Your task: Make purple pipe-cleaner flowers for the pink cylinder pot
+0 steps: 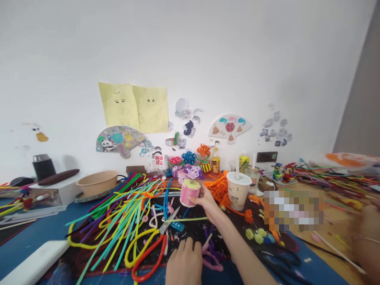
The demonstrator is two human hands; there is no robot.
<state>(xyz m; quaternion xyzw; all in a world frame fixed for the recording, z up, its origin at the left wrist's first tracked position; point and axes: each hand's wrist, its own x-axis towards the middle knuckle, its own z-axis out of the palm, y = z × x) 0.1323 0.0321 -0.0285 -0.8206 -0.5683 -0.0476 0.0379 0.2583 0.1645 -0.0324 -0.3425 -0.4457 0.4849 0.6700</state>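
My right hand [204, 200] is closed around the side of a small pink pot [189, 194] with a pale green top and purple chenille flowers [192, 171], holding it upright above the mat. Nearer to me, my left hand [185, 259] rests on the dark mat, its fingers slightly apart and nothing visible in it. Just left of that hand lie scissors [165, 226] with one yellow and one red handle loop. A small blue item [177, 226] sits beside the blades, and a light green stem [188, 219] crosses them. Purple chenille stems [212, 257] lie to the left hand's right.
Loose chenille stems [127, 217] spread across the left, with an orange heap [219, 190] behind. A lidded cup [238, 192] with a straw stands right; a tan bowl [97, 183] sits left. A white box-like object [37, 263] lies front left. Another person's blurred hand [368, 237] is far right.
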